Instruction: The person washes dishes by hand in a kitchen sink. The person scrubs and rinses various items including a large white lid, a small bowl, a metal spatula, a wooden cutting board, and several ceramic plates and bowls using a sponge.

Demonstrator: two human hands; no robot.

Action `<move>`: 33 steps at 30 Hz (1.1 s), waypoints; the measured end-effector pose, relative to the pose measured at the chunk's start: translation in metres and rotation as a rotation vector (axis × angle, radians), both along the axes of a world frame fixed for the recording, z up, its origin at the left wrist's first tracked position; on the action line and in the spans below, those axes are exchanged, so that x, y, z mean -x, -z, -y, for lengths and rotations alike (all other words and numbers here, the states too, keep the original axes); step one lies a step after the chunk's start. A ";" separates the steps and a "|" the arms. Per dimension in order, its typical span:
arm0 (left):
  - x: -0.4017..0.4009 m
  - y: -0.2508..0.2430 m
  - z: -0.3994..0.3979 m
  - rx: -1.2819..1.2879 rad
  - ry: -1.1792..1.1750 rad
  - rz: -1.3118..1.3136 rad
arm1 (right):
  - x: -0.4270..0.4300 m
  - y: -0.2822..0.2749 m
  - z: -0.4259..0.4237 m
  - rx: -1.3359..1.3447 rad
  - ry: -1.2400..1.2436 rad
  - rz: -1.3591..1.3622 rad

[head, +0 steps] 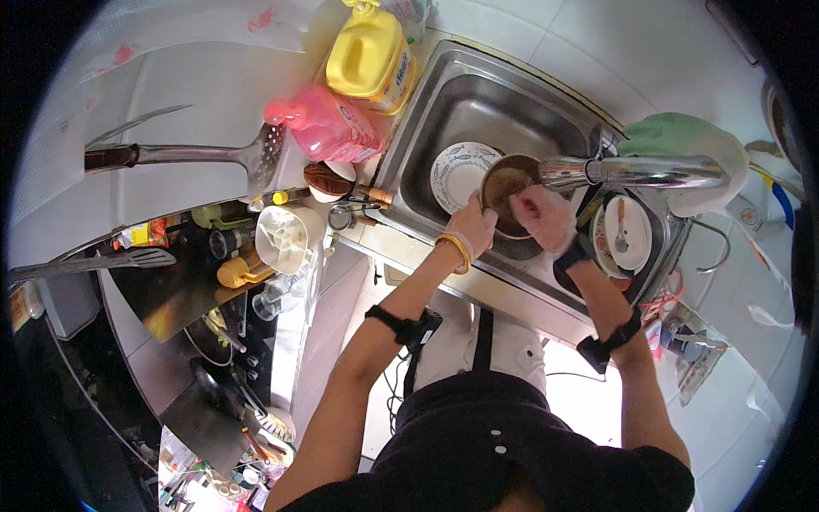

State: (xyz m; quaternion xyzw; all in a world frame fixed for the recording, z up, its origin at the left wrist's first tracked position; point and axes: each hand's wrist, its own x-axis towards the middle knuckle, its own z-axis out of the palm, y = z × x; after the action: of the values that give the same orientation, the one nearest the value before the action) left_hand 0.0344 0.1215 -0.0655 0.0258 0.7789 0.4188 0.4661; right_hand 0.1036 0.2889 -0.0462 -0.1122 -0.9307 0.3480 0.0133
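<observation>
Over the steel sink, my left hand grips the near rim of a round brown bowl, tilted beneath the chrome faucet. My right hand is at the bowl's right side, blurred, with its fingers at the bowl's opening; something reddish shows at the fingers, too unclear to name. Whether that hand holds anything cannot be told. A white plate with a fish pattern lies in the basin, partly behind the bowl. In the smaller right basin are a white oval dish and a spoon.
A yellow detergent jug and a pink bottle stand left of the sink. Near them are a brown-bristled brush and a white utensil holder. A slotted steel skimmer hangs farther left. A green-and-white cloth lies behind the faucet.
</observation>
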 end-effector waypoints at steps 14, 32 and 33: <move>0.032 -0.266 0.081 -0.519 -0.369 0.706 | -0.084 0.033 -0.053 1.624 0.945 -0.010; 0.000 -0.276 0.064 -0.344 -0.324 0.561 | -0.053 0.009 -0.041 1.847 0.793 -0.048; -0.006 -0.235 0.054 -0.280 -0.240 0.329 | -0.059 0.000 -0.035 1.816 0.675 -0.154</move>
State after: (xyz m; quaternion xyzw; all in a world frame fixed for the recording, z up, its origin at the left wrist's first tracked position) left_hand 0.0405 0.0671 0.1695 -0.0709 0.6244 0.5736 0.5254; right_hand 0.1625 0.3236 -0.0458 -0.3178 -0.2232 0.9179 0.0818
